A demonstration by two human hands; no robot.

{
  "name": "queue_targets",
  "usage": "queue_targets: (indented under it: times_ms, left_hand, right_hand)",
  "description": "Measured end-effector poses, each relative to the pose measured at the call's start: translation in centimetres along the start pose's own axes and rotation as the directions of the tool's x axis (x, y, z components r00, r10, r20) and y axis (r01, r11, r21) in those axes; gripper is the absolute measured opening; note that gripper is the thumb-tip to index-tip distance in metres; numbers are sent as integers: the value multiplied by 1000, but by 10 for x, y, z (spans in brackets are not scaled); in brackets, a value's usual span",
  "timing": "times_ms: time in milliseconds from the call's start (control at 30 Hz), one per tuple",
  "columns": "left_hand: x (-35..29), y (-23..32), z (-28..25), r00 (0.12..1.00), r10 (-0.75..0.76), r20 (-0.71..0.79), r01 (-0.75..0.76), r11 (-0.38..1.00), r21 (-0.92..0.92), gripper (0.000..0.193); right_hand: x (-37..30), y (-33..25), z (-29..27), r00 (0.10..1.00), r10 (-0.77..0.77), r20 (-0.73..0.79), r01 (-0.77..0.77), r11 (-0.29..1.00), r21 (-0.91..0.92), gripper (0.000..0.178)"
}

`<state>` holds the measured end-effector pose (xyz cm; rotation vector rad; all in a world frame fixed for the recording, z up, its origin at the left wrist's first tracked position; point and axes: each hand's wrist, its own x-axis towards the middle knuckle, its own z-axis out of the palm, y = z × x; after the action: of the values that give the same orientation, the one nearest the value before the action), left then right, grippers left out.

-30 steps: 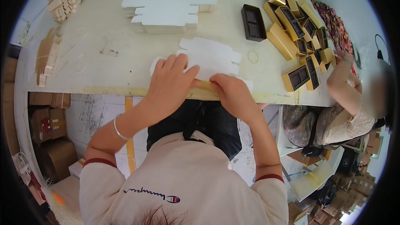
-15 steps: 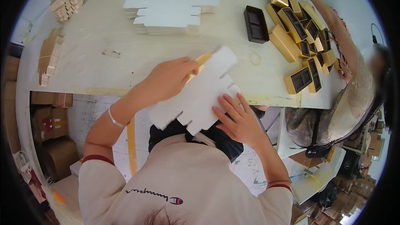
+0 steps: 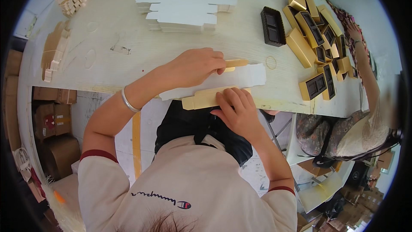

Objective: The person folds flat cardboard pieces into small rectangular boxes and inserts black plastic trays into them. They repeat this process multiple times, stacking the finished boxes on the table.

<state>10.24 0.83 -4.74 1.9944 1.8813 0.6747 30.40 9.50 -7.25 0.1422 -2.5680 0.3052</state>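
Observation:
A flat cardboard box blank [image 3: 253,74], white inside and gold outside, lies at the table's front edge, partly over my lap. Its near side panel is folded up, showing a gold face toward me. My left hand [image 3: 195,66] grips the far side panel, which also stands folded up with gold showing. The fingers of my right hand [image 3: 240,111] curl over the near panel, with the thumb on its outer face. Between the two raised panels the white inside of the blank is visible.
A stack of white box blanks [image 3: 184,6] sits further back. Bundled blanks [image 3: 56,51] stand at the left. A black plastic tray [image 3: 273,25] lies beside a pile of gold boxes [image 3: 311,83] on the right. Another person's arm [image 3: 365,60] reaches past the pile.
The blank has turned more level and moved onto the table edge. Its near panel has been folded up. My right hand has shifted from the white face onto that panel; the other person's hand has moved.

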Motion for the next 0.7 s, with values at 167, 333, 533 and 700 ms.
queue_targets:
  times_ms: [167, 333, 533, 700]
  left_hand:
    - [0, 0, 2, 998, 9, 66, -9, 1000, 6, 4]
    - [-12, 16, -26, 981, -24, 194, 29, 999, -25, 19]
    - [-34, 27, -5, 996, -85, 38, 76, 978, 196, 27]
    - [-29, 50, 8, 956, -283, -74, 290, 949, 123, 34]
  right_hand:
    - [10, 1, -1, 996, 66, 66, -75, 987, 140, 14]
    - [41, 21, -6, 923, 178, 341, -256, 946, 200, 11]
    - [50, 33, -17, 942, 145, 304, -238, 925, 298, 19]
    - [33, 11, -21, 949, 67, 307, -165, 938, 306, 22]
